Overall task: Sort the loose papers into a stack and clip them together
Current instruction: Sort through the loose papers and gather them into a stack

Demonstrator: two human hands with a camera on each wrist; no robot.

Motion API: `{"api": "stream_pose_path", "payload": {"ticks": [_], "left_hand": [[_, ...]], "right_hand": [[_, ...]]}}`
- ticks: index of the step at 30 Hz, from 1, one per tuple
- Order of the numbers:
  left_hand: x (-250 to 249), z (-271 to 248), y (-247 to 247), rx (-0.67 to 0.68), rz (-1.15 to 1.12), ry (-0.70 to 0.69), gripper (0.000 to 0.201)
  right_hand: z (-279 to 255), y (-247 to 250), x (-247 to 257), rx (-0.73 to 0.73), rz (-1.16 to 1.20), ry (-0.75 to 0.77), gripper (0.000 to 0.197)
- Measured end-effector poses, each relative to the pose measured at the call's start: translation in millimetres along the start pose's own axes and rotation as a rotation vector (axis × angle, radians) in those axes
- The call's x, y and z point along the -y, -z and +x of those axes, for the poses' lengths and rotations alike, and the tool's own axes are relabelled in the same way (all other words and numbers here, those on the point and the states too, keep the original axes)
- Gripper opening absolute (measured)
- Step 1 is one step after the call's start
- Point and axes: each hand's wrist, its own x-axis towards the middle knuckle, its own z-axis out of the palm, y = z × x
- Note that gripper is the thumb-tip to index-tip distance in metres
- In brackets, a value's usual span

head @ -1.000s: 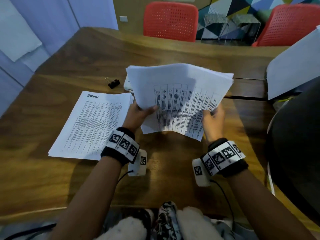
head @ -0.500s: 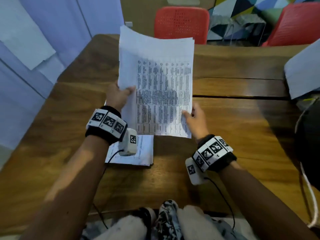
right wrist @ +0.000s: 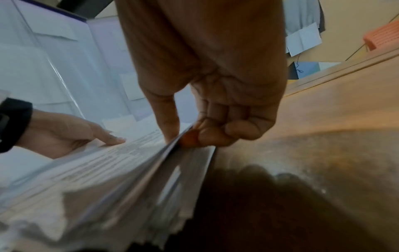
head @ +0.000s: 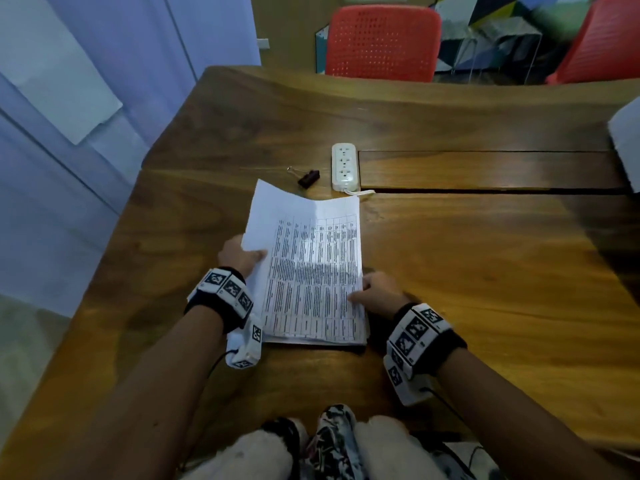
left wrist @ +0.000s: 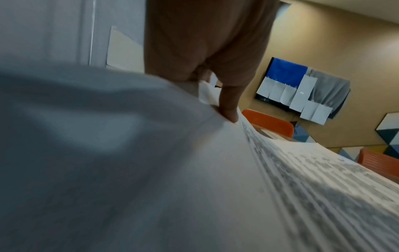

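A stack of printed papers [head: 311, 271] lies on the wooden table [head: 485, 271] in front of me, its top sheets bowed up at the far left corner. My left hand [head: 242, 254] grips the stack's left edge, thumb [left wrist: 228, 109] on top of the paper [left wrist: 151, 170]. My right hand [head: 374, 292] pinches the right edge of the sheets [right wrist: 129, 170], thumb [right wrist: 170, 122] above and curled fingers [right wrist: 218, 134] below. A black binder clip [head: 308, 177] lies on the table just beyond the stack, untouched.
A white power strip [head: 344, 167] lies right of the clip, its cord running into a slot in the table. Red chairs [head: 381, 43] stand behind the far edge. A white sheet [head: 627, 140] sticks in at the right edge. The table's left edge is close to my left arm.
The held sheets came down from upright in the air onto the pile on the table. Both hands came down with them, still at the side edges.
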Motion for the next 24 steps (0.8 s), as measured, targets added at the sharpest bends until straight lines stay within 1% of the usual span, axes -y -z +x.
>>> {"api": "stream_pose_path", "payload": {"ticks": [1,2,4,5,6,9,11,13,14,15,17,20,22,23,24], "left_hand": [[3,1,-1,-0.011,0.032,0.022,0.048],[5,0,-3,-0.021,0.065,0.059,0.054],[9,-1,-5,0.007,0.158,0.163,0.072],[10,-3,-8,0.033,0.21,0.2,0.079],[9,-6,-11,0.052,0.253,0.22,0.081],[7,-10,-20,0.064,0.308,0.228,0.076],[6,-8,-23,0.068,0.326,0.24,0.074],[6,-5,-23,0.079,0.331,0.253,0.073],[6,-5,-23,0.082,0.328,0.262,0.073],[8,-3,-24,0.085,0.327,0.266,0.073],[8,-5,-25,0.08,0.324,0.25,0.073],[15,-3,-22,0.092,0.289,0.249,0.073],[21,8,-19,0.126,0.171,0.252,0.078],[26,17,-17,0.153,0.066,0.269,0.088],[28,19,-12,0.213,-0.086,0.267,0.098]], "right_hand": [[1,-1,-2,-0.02,0.024,-0.041,0.029],[2,-1,-2,-0.032,0.057,-0.084,0.031],[4,-2,2,-0.053,0.111,-0.139,0.059],[5,-4,5,-0.079,0.095,-0.153,0.069],[6,-7,10,-0.106,0.074,-0.155,0.074],[4,-19,29,-0.148,0.097,-0.147,0.07],[8,-22,35,-0.155,0.165,-0.179,0.068],[10,-17,41,-0.119,0.262,-0.182,0.065],[10,-13,43,-0.087,0.341,-0.171,0.06],[10,-10,45,-0.052,0.422,-0.149,0.053],[10,-8,52,-0.026,0.48,-0.081,0.044],[5,-4,64,-0.112,0.507,0.088,0.045],[-8,6,69,-0.133,0.489,0.237,0.051],[-17,14,70,-0.123,0.493,0.308,0.053],[-25,22,70,-0.11,0.505,0.377,0.055]]}}
